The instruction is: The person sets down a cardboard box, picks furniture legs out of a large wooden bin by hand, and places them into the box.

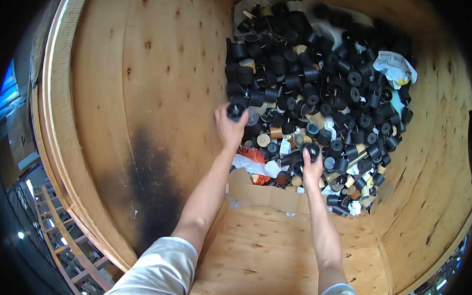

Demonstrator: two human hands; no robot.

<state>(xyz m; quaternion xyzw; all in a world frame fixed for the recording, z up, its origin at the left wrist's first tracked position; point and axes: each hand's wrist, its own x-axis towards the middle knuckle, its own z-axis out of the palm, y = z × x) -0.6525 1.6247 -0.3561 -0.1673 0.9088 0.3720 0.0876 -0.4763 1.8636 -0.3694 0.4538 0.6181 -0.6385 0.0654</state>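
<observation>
My left hand (228,128) is closed round a short black cylinder (236,112), whose round end with a pale pin or stud at its middle faces up. It is over the left edge of the heap, beside the wooden side wall. Farther right and nearer, my right hand (313,168) grips another black cylinder (311,149), low over the front part of the heap. Below and around both hands lies the heap of black cylinders (292,82), many with a centre hole or a protruding stud. A few wooden and brown ones are mixed in.
Knotted plywood walls (170,56) of a deep crate enclose the heap. A cardboard flap (266,195), an orange printed plastic bag (251,155) and clear film (262,167) lie at its near edge. Crumpled white wrapping (394,68) sits at the far right. Dark smudges mark the left wall.
</observation>
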